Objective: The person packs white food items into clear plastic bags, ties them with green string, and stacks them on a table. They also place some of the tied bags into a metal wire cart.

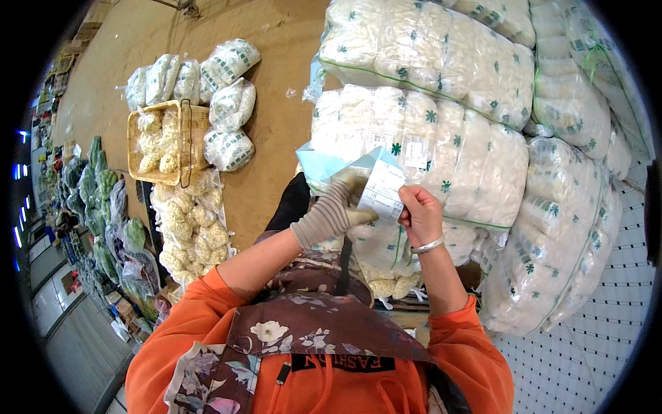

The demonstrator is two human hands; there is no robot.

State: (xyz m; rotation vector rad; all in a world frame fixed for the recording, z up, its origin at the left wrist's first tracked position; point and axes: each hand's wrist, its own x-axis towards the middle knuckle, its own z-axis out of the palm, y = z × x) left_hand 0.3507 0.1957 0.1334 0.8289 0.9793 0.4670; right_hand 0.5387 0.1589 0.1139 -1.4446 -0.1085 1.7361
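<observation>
My left hand, in a striped knit glove, holds a roll of printed white labels. A strip of pale blue backing paper trails away on its left side. My bare right hand, with a silver bangle at the wrist, pinches the right edge of the labels between thumb and fingers. Below and beyond both hands lies a large clear plastic bundle of pale white packs with green leaf prints. A white label is on that bundle. The glove and the labels hide part of its near left side.
More large bundles are stacked behind and on the right. To the left stand a yellow plastic basket of bagged pale food, filled plastic bags and smaller bags. Green vegetables lie farther left.
</observation>
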